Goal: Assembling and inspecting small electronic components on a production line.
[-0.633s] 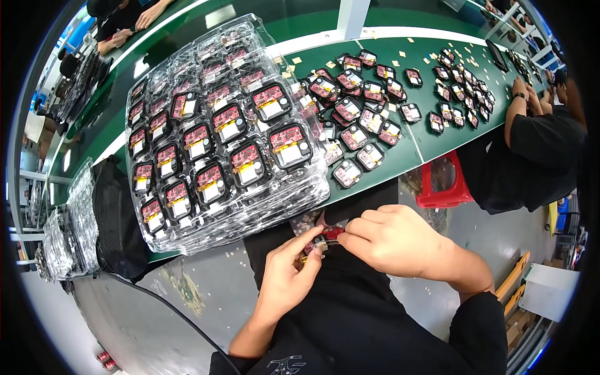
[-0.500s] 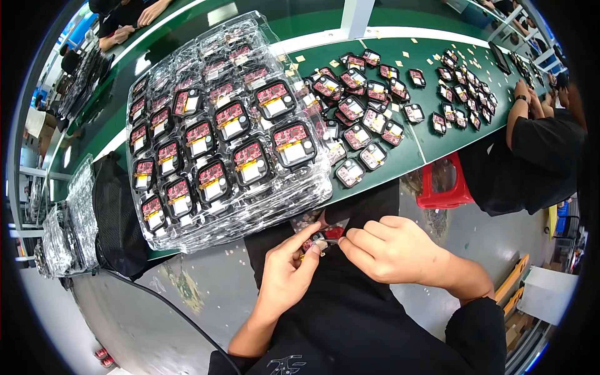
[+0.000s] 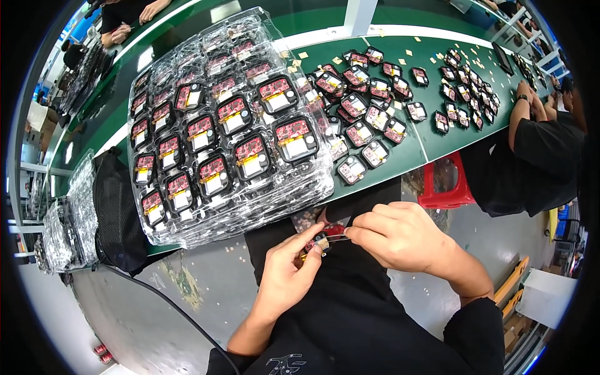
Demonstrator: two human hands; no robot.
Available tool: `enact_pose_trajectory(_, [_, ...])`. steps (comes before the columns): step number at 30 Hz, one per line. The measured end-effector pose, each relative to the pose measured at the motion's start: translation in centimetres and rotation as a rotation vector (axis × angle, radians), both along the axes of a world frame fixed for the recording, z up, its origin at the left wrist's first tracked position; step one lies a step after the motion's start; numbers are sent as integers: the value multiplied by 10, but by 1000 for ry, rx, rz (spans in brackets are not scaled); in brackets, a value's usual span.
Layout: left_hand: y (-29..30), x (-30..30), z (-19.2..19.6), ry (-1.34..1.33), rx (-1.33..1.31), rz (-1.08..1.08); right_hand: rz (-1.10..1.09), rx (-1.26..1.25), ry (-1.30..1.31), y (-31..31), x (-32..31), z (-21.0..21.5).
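Between thumb and fingers, my left hand (image 3: 287,269) grips a small device (image 3: 319,242) with a red circuit board, held above my lap. My right hand (image 3: 397,240) is closed on thin metal tweezers (image 3: 337,237), whose tips point left at the device. Two prongs show slightly apart; whether they touch the board is too small to tell. Fingers cover much of the device. Ahead on the bench, clear plastic trays (image 3: 250,209) are stacked, the top one carrying rows of black-cased devices (image 3: 251,157) with red boards and white blocks.
More loose devices (image 3: 359,134) lie in a heap right of the trays on the green bench (image 3: 406,150), among small pale scraps. A red stool (image 3: 445,197) stands under its edge, near a co-worker in black (image 3: 525,162). A black bag (image 3: 122,215) hangs at left.
My right hand has drawn slightly up and right, and the tweezers' prongs now show farther from the device's edge. My left hand still holds the device in nearly the same spot.
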State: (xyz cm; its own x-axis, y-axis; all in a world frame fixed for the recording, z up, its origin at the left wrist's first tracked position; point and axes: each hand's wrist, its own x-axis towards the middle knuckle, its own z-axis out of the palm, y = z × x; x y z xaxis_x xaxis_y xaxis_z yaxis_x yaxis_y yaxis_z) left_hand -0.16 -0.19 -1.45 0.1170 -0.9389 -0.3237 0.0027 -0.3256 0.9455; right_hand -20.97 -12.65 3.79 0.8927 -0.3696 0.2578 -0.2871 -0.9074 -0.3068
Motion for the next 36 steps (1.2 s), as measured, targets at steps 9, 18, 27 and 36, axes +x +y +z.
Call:
enact_pose_trajectory(9, [-6,-9,17,-362,-174,-77,140,28,347,-10,20,30])
enact_pose_trajectory(18, [-3,-4,5,-242,-70,-14,152,112,179,-14,15,7])
enact_pose_trajectory(27, [-8,-4,11,-297,-117,-51,86,-82,218,-1,16,16])
enact_pose_trajectory(36, [-8,1,11,-347,-58,-120,105,-20,296,-2,24,13])
